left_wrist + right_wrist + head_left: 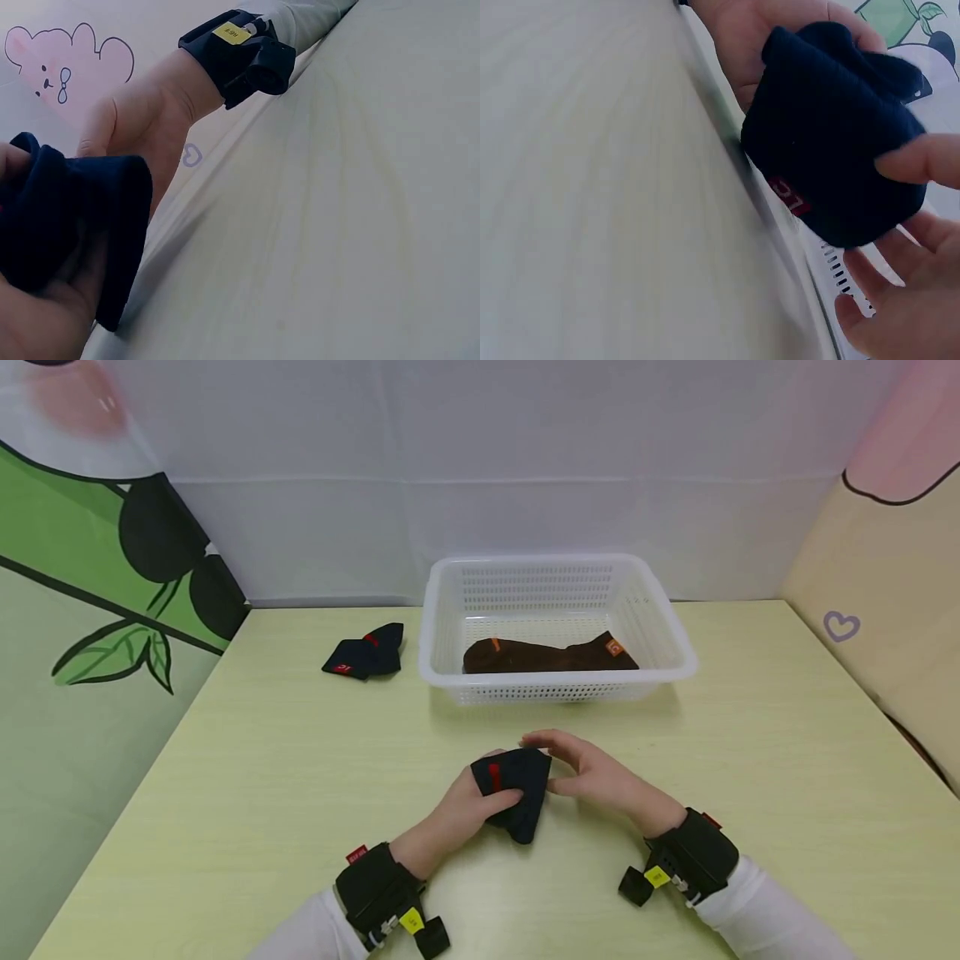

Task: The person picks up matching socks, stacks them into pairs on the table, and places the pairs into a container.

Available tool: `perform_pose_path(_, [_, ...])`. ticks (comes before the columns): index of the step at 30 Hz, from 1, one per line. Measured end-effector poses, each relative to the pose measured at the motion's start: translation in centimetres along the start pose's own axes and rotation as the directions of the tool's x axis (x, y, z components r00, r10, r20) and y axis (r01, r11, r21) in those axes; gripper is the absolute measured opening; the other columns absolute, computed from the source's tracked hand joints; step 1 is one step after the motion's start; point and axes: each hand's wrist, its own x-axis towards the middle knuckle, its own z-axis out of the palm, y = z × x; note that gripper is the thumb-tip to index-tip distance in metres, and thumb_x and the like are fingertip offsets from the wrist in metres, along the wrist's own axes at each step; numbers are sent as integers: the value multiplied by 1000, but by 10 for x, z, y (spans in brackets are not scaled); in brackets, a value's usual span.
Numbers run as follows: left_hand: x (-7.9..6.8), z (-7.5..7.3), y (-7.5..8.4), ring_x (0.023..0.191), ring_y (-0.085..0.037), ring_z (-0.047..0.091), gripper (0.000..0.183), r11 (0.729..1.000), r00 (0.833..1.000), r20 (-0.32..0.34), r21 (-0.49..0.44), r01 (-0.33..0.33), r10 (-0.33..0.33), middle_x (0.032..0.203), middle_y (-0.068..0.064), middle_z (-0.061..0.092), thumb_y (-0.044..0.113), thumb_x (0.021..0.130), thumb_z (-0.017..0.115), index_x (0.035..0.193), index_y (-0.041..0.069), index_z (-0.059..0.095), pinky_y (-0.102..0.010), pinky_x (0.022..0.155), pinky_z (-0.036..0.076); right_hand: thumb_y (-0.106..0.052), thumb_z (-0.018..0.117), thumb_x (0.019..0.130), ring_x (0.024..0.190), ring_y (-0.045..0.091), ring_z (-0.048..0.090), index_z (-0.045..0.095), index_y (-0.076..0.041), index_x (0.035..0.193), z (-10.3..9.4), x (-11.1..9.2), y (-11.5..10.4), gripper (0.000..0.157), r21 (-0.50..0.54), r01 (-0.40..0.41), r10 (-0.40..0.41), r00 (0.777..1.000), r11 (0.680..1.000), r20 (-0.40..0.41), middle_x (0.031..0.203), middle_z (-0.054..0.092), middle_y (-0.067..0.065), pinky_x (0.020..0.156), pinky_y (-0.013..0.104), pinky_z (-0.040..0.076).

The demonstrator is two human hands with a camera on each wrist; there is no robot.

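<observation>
My left hand (468,806) holds a folded navy sock (528,793) with a red mark, its thumb lying across the front. In the right wrist view a red patch with letters shows on the sock (832,135). Close beside its right edge is my right hand (592,772), fingers loosely spread and thumb apart from them. The right thumb (922,161) overlaps the sock in the right wrist view, while the other fingertips are right at its lower edge. A second folded navy sock (367,652) with red marks lies at the back left of the table.
A white plastic basket (558,689) stands at the back middle of the pale table (262,827). Inside it lies a brown sock (547,656) with orange marks. Behind the table hangs a white backdrop (525,518), with printed panels at both sides.
</observation>
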Motion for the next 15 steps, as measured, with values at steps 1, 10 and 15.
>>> perform_pose_path(1, [-1,0,0,95,-9,58,38,999,1000,16,-49,-14,14,107,0,64,6,88,61,122,-7,50,-23,89,45,3,61,84,132,39,38,47,5,132,0,0,1,50,-19,-3,4,1000,1000,20,136,48,23,109,55,26])
perform_pose_path(10, [0,1,4,78,-4,61,21,893,983,-169,-450,-11,-74,89,8,65,5,91,44,93,16,62,-18,72,50,-5,59,89,83,9,57,63,6,99,-11,0,2,15,-14,-65,64,996,998,-65,88,63,0,78,24,45])
perform_pose_path(15, [4,1,6,75,-3,55,13,863,945,-278,-506,6,-170,90,5,54,12,97,34,97,12,48,-15,65,46,-2,57,90,74,5,55,58,11,103,-19,-2,4,19,66,-65,77,978,996,-192,87,60,-10,70,21,47])
